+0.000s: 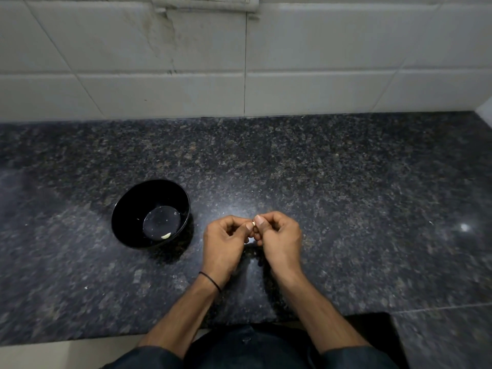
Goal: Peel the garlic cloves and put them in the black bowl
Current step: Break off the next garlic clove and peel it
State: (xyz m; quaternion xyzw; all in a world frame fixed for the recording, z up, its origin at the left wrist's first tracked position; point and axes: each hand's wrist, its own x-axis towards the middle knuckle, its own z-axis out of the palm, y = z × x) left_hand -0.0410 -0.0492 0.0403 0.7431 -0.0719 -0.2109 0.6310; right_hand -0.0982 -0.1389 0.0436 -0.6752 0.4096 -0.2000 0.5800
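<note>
A: where's the clove?
B: garlic clove is between your fingertips, over the counter, right of the black bowl. Only a small pale sliver shows, your fingers hide the rest
A: grip?
B: your left hand and right hand both pinch it, thumb and forefinger tips pressed onto it, other fingers curled in. Hands meet at the fingertips. Can't tell if the skin is on or off
A: bowl?
B: upright on the counter, near your left hand but not touching it. One pale peeled clove lies against the near inner wall, with a few tiny flecks inside
A: around it?
B: dark speckled granite, white tiled wall behind it, thin black band on your left wrist, dark sleeves at the bottom edge
</note>
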